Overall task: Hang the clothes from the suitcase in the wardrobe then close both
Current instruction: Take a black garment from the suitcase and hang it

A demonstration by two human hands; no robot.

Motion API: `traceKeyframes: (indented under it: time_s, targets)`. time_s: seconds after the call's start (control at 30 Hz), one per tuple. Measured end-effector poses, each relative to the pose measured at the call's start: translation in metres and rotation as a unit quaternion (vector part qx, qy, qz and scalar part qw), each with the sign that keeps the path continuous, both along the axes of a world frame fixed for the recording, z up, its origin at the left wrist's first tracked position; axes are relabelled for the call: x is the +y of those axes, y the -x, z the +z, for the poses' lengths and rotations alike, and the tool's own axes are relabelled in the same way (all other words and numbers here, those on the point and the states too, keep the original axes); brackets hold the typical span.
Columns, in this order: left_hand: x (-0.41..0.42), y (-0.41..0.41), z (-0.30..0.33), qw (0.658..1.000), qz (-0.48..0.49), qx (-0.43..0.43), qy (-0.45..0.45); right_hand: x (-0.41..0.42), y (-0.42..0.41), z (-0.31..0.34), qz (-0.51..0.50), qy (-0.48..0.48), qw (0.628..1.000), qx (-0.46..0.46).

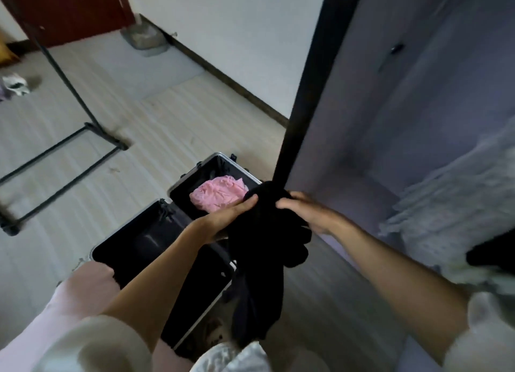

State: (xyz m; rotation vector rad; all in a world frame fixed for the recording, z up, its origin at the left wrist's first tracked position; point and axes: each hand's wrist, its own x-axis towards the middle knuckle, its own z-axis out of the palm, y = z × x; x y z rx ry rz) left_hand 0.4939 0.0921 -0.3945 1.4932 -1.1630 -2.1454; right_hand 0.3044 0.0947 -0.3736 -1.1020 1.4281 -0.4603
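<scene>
Both my hands clamp a black garment (pixel 259 249) above the open suitcase (pixel 156 240) on the floor.

My left hand (pixel 228 218) and right hand (pixel 303 210) each grip the bunched top of the dark cloth, which hangs down toward my knees. Below, a pink garment (pixel 217 193) lies in the suitcase's far half, near its far corner; the near half looks dark. To my right stands the open wardrobe (pixel 418 106), a pale garment (pixel 459 190) inside it.
</scene>
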Motion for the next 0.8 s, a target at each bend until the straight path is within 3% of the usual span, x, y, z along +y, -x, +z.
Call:
traceKeyframes:
  time_s: [0.13, 0.2, 0.4, 0.53, 0.67, 0.73, 0.8]
  targets:
    - [0.016, 0.075, 0.015, 0.999, 0.003, 0.049, 0.003, 0.031, 0.075, 0.024, -0.062, 0.015, 0.997, -0.037]
    - [0.029, 0.132, 0.031, 0.996, -0.006, 0.083, 0.020, 0.054, 0.128, 0.035, -0.150, 0.040, 0.987, -0.049]
    - [0.036, 0.236, 0.073, 0.974, 0.011, 0.029, 0.226, 0.081, 0.221, 0.073, -0.274, 0.124, 0.951, -0.068]
    - [0.006, 0.287, 0.125, 0.962, 0.051, 0.010, 0.269, 0.086, 0.269, 0.103, -0.269, 0.192, 0.943, 0.040]
    - [-0.035, 0.316, 0.178, 0.950, 0.023, 0.001, 0.310, 0.076, 0.301, 0.124, -0.222, 0.224, 0.930, 0.190]
    - [-0.056, 0.334, 0.206, 0.937, 0.009, 0.003, 0.348, 0.062, 0.317, 0.135, -0.206, 0.247, 0.907, 0.273]
    - [-0.079, 0.349, 0.229, 0.925, 0.019, 0.012, 0.380, 0.042, 0.337, 0.148, -0.223, 0.276, 0.860, 0.368]
